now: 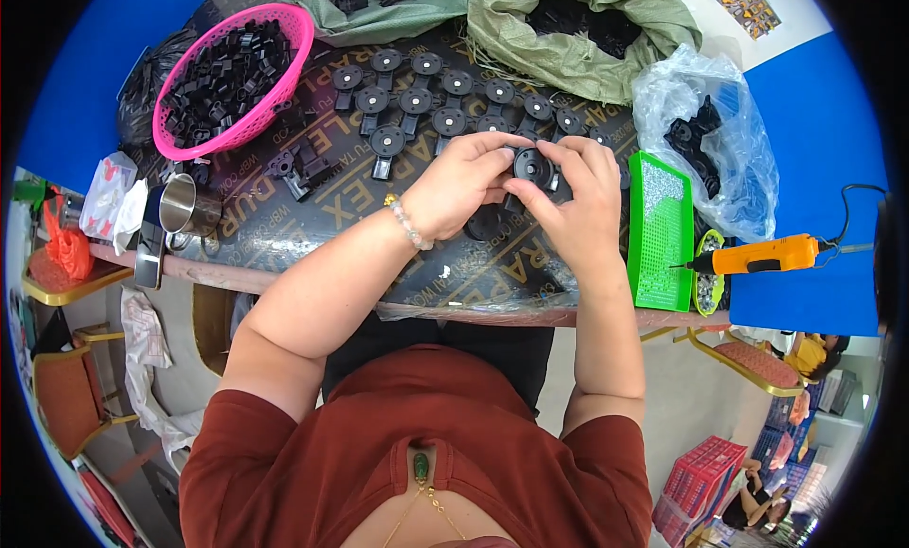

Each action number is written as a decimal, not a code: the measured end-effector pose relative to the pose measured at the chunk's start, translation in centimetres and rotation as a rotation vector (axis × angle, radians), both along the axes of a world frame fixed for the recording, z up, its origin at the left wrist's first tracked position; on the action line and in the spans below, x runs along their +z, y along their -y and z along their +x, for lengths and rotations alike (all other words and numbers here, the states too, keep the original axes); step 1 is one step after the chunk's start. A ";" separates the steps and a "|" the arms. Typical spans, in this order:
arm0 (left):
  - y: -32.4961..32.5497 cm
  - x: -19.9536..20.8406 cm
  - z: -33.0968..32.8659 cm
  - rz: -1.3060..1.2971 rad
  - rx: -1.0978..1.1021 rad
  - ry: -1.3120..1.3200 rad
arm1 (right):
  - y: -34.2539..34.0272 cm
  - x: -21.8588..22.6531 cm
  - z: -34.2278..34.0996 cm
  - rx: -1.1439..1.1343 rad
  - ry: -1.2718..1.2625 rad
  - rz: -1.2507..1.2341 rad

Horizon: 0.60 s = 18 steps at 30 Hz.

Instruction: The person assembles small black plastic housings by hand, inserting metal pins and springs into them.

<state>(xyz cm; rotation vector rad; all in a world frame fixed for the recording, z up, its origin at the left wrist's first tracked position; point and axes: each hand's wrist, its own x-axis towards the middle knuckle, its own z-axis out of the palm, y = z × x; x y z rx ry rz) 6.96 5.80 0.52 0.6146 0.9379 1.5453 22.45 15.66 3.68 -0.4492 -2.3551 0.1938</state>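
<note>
Over the table's middle, my left hand (459,184) and my right hand (579,196) both grip a round black plastic part (533,167) with a ring-shaped rim. The left fingers pinch its left side, while the right thumb and fingers close on its right. Below it, partly hidden by my hands, another black round piece (485,223) lies on the table. Beyond my hands stand several rows of like black parts (387,141), each a disc with a pale dot at its centre on a short stem.
A pink basket (301,37) of small black pieces stands far left, near a metal cup (189,207). Green sacks (606,79) and a clear bag (748,169) hold black parts. At right are a green tray (672,292) of tiny silvery pieces and an orange electric screwdriver (767,256).
</note>
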 end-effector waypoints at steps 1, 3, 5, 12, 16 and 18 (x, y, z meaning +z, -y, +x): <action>0.1 0.0 0.1 0.000 0.004 0.000 | 0.0 0.0 -0.1 0.004 0.000 0.000; 0.1 0.2 0.2 0.006 0.014 0.008 | 0.0 0.1 -0.2 0.023 -0.006 -0.026; 0.1 0.1 0.1 0.008 0.026 0.022 | 0.0 0.3 -0.3 0.011 0.007 0.010; 0.8 1.3 -1.2 0.046 0.364 -1.063 | -0.3 1.3 -1.8 0.024 0.080 -0.142; 0.7 2.5 -4.2 0.287 0.803 -0.928 | 0.3 0.4 -4.2 0.136 0.092 -0.081; 1.2 3.9 -5.2 0.364 0.829 -0.516 | 1.5 -1.1 -5.7 0.197 0.142 -0.073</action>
